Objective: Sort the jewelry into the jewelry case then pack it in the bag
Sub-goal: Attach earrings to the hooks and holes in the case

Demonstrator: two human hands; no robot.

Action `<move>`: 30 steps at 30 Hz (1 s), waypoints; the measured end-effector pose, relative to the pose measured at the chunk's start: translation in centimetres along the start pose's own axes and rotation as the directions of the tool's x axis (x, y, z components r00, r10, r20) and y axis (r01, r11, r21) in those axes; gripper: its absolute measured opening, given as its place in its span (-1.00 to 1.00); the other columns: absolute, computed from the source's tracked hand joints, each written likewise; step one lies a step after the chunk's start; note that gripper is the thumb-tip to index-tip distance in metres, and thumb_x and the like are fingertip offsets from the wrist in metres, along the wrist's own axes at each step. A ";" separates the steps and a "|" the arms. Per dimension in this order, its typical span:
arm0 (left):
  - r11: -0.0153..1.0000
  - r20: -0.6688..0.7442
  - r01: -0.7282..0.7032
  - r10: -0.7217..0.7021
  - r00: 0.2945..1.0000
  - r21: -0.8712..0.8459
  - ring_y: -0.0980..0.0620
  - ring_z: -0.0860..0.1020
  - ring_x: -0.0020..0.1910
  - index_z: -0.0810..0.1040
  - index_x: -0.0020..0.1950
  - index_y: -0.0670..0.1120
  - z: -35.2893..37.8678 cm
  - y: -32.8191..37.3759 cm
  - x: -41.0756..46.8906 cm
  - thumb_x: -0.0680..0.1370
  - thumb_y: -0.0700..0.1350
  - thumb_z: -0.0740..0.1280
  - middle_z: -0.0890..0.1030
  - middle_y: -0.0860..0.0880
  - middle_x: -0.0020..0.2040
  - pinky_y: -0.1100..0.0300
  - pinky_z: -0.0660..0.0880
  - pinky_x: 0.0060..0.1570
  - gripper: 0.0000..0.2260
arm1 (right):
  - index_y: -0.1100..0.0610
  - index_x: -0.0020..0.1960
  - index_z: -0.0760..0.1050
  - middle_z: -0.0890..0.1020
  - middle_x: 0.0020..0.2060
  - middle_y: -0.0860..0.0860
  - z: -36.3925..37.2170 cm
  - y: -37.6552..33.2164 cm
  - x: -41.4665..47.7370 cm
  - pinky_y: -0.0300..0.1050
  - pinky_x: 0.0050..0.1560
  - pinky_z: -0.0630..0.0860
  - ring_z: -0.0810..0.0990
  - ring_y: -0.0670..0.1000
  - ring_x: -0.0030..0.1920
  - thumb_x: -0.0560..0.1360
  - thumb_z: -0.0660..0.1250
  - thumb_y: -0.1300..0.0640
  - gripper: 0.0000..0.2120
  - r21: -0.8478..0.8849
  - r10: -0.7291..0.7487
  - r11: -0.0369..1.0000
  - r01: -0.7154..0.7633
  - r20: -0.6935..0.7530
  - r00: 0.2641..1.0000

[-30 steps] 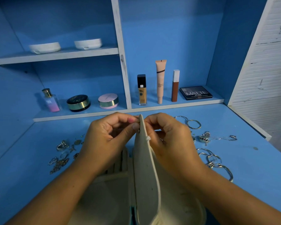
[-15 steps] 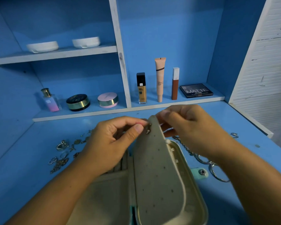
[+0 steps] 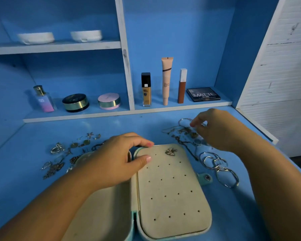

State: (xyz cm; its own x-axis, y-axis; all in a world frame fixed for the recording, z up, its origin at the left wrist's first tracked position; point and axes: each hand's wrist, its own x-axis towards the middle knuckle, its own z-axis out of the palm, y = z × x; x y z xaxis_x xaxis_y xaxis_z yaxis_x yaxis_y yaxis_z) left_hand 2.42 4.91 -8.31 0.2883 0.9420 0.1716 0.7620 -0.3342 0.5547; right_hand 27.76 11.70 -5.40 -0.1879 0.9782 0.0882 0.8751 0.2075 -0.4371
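Your jewelry case (image 3: pixel 108 214) lies open and flat on the blue worktop (image 3: pixel 233 214), right in front of you. Its perforated earring panel (image 3: pixel 172 197) lies flat over the right half. A silver butterfly earring (image 3: pixel 171 151) is pinned near the panel's far edge.

Your left hand (image 3: pixel 118 160) grips the panel's far left corner, with the thumb pressed on its face and the fingers curled over the rim behind it. Your right hand (image 3: pixel 221 131) hangs over the tangled chains (image 3: pixel 184 134) to the right of the case. Its fingers are bent down, and the fingertips are close to a thin bangle (image 3: pixel 183 121). You cannot tell from here whether that hand has caught anything.

A cluster of silver rings (image 3: pixel 217 166) lies just beside the case's teal snap tab (image 3: pixel 205 178). Loose earrings and charms (image 3: pixel 59 159) are scattered on the worktop to the left of the case.

On the low shelf behind stand a perfume bottle (image 3: pixel 43 100), two round compacts (image 3: pixel 75 102), a foundation bottle (image 3: pixel 146 91), a tall tube (image 3: pixel 166 80) and an eyeshadow palette (image 3: pixel 203 94).
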 end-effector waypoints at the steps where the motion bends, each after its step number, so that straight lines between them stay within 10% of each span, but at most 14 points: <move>1: 1.000 -0.006 -0.001 0.001 1.000 0.000 0.30 0.53 0.08 0.56 0.20 0.19 0.1 0.0 0.0 0.50 0.11 0.38 0.55 0.33 0.08 0.17 0.49 0.16 -0.72 | -0.04 0.10 0.59 0.56 -0.06 -0.03 0.2 0.5 0.3 -0.22 -0.24 0.38 0.49 -0.05 -0.21 0.57 0.20 0.11 -0.79 -0.090 0.005 0.996 -0.005 0.002 1.000; 7: 1.000 -0.017 0.003 -0.002 1.000 0.013 0.30 0.53 0.06 0.56 0.17 0.22 0.2 -0.1 0.1 0.44 0.20 0.36 0.55 0.33 0.06 0.16 0.50 0.13 -0.69 | 0.00 0.09 0.60 0.57 0.07 0.07 0.8 1.8 1.2 -0.05 0.04 0.47 0.43 0.12 0.16 0.55 0.25 0.02 -0.80 -0.181 0.038 0.983 -0.035 0.010 0.999; 12: 1.000 -0.009 0.007 -0.007 1.000 0.017 0.32 0.52 0.07 0.56 0.17 0.22 0.2 0.1 0.0 0.47 0.14 0.39 0.55 0.32 0.06 0.20 0.49 0.13 -0.73 | 0.01 -0.07 0.62 0.55 -0.09 0.02 1.3 1.3 1.3 -0.11 -0.08 0.42 0.41 0.05 0.06 0.45 0.35 -0.20 -0.71 -0.202 0.076 0.977 -0.067 0.036 0.996; 19: 0.998 -0.010 0.020 -0.019 1.000 0.064 0.37 0.50 0.02 0.55 0.17 0.21 0.0 0.8 -0.2 0.48 0.11 0.38 0.53 0.31 0.04 0.28 0.47 0.09 -0.74 | 0.24 -0.18 0.62 0.48 -0.41 0.04 1.9 0.4 1.9 -0.22 -0.48 0.27 0.41 0.00 -0.39 0.46 0.40 0.00 -0.72 -0.163 0.196 0.966 -0.200 -0.044 0.980; 30: 0.940 0.193 -0.001 -0.069 0.979 0.340 0.33 0.28 0.33 0.18 0.49 0.23 -0.8 2.9 -1.2 0.52 0.33 0.11 0.25 0.35 0.39 0.22 0.29 0.37 -0.45 | 0.11 -0.13 0.57 0.56 -0.17 0.05 2.7 0.4 2.2 0.00 -0.07 0.53 0.51 0.12 -0.04 0.39 0.40 -0.20 -0.64 -0.229 0.173 0.956 -0.183 -0.063 0.983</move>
State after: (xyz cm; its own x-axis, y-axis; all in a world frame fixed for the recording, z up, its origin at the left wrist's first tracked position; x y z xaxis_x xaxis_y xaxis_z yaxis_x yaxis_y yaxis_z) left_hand 3.82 2.83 -6.24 0.3420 0.9393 -0.0275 0.9134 -0.3254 0.2444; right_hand 26.48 13.89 -7.81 -0.0054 0.9977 0.0671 0.9732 0.0207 -0.2288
